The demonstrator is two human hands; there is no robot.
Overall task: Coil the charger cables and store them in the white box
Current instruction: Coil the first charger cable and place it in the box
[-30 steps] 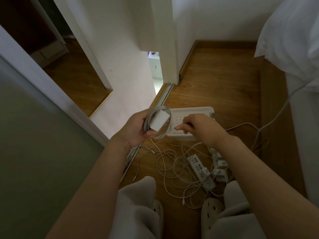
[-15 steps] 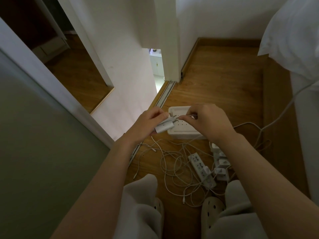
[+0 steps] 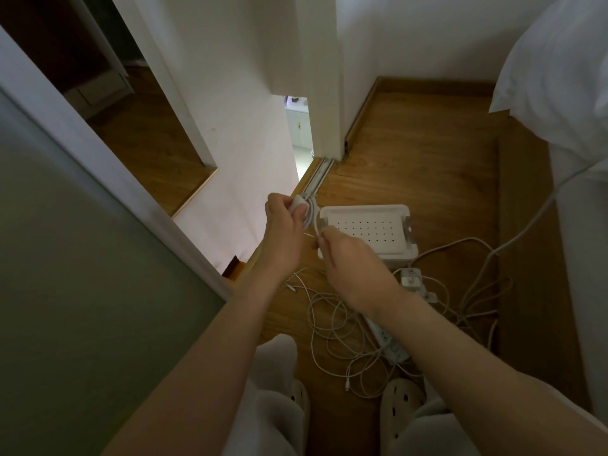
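Nearest, shows loose cables [image 3: 332, 327] tangled over a power strip [image 3: 390, 343] on the wood floor. Farther out, shows right hand [image 3: 352, 261] pinching a strand of the coiled charger cable [image 3: 307, 210] gripped in left hand [image 3: 284, 232], just beside the white box [image 3: 368, 232] standing beyond.

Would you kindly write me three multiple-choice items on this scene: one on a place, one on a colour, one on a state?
1. The white box lies: A on the bed; B on the wooden floor; C on a shelf.
2. The loose cables are: A black; B red; C white.
3. The left hand: A grips the coiled charger cable; B hangs empty; C presses the box.
Answers: B, boards show all around it; C, the tangle is white; A, its fingers curl round the coil.
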